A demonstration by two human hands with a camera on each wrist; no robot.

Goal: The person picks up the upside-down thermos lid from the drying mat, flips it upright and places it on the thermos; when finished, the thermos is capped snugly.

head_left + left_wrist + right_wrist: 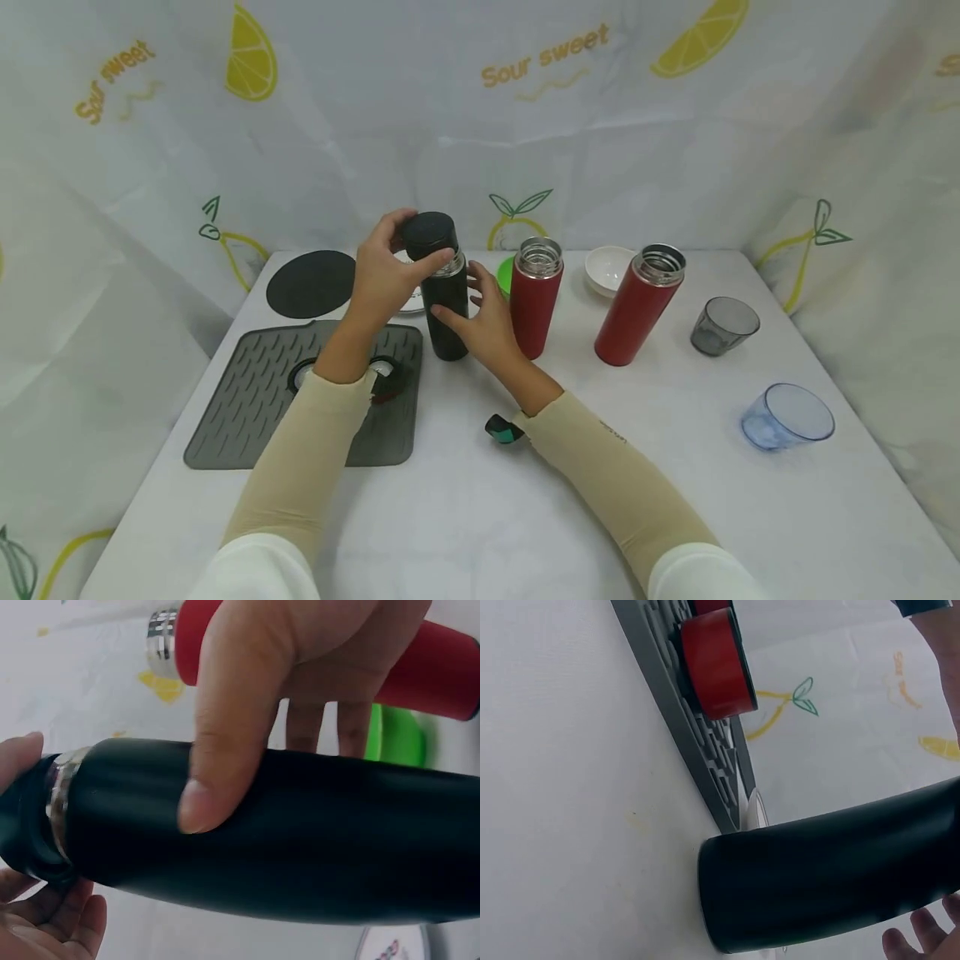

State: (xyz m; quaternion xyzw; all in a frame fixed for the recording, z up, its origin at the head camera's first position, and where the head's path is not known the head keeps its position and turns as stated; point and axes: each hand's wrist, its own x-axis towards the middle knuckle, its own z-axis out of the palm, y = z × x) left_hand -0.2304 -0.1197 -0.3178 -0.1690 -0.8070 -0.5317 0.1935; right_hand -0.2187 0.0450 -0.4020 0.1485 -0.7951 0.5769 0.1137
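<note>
A black thermos bottle (447,312) stands upright on the table, its base on the white surface in the right wrist view. My left hand (382,271) grips the black lid (430,233) at its mouth, fingers behind and thumb in front. A band of the steel neck (63,787) shows below the lid. My right hand (491,323) holds the bottle's body, with the thumb (217,765) across the front and the other fingers partly hidden behind it. Just right of that hand stands an open red thermos bottle (536,304).
A second open red bottle (637,308), a white bowl (607,271), a grey glass (723,325) and a blue glass (787,417) stand rightward. On the left lie a grey drying mat (247,392) bearing red caps (716,667) and a black disc (311,283). Behind is a green item (505,273).
</note>
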